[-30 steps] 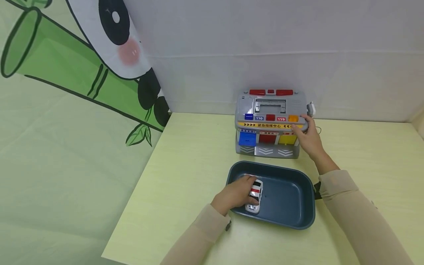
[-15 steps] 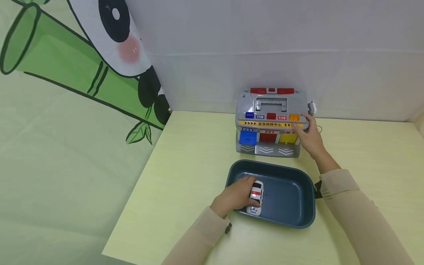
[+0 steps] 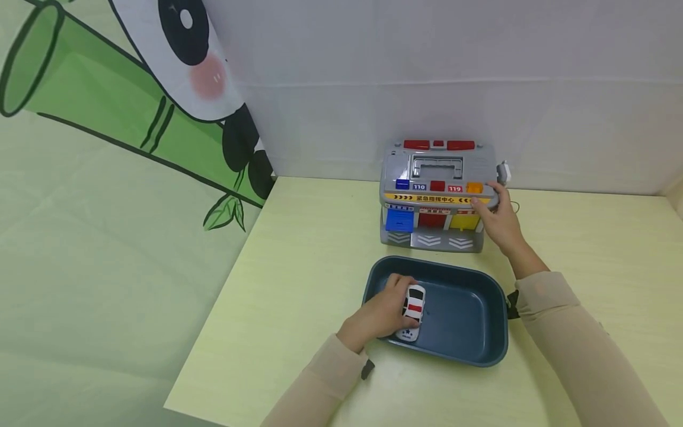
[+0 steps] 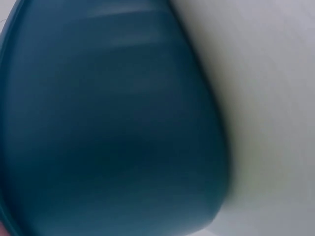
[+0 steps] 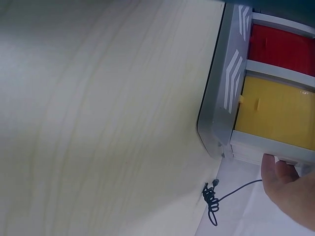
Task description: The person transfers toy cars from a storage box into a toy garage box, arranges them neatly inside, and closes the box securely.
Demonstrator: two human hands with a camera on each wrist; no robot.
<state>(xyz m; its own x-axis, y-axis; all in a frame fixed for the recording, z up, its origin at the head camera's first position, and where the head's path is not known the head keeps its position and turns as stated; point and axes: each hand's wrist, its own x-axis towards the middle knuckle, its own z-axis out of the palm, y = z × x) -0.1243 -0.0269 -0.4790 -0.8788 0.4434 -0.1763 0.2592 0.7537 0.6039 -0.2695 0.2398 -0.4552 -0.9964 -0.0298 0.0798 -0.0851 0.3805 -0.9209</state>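
My left hand (image 3: 380, 309) grips a white toy police car (image 3: 415, 307) with a red stripe, thumb at its near end and fingers over its far left side. The car is at the left end of a dark blue plastic tray (image 3: 482, 363). In the left wrist view only the outside of the tray (image 4: 113, 98) fills the picture, hiding the car. My right hand (image 3: 500, 222) holds the right front corner of a grey toy garage (image 3: 397, 169) with blue, red and yellow doors. The right wrist view shows those fingers (image 5: 269, 169) against the garage's side, beside the yellow door (image 5: 275, 113).
A pale wooden table (image 3: 293, 255) carries the garage and the tray, the tray just in front of the garage. Behind them rises a white cloth backdrop (image 3: 448, 59). A coiled black cord (image 5: 211, 200) lies by the garage's right side.
The toy car has risen slightly and shifted toward the far side in my left hand. My right hand keeps its hold on the garage corner.
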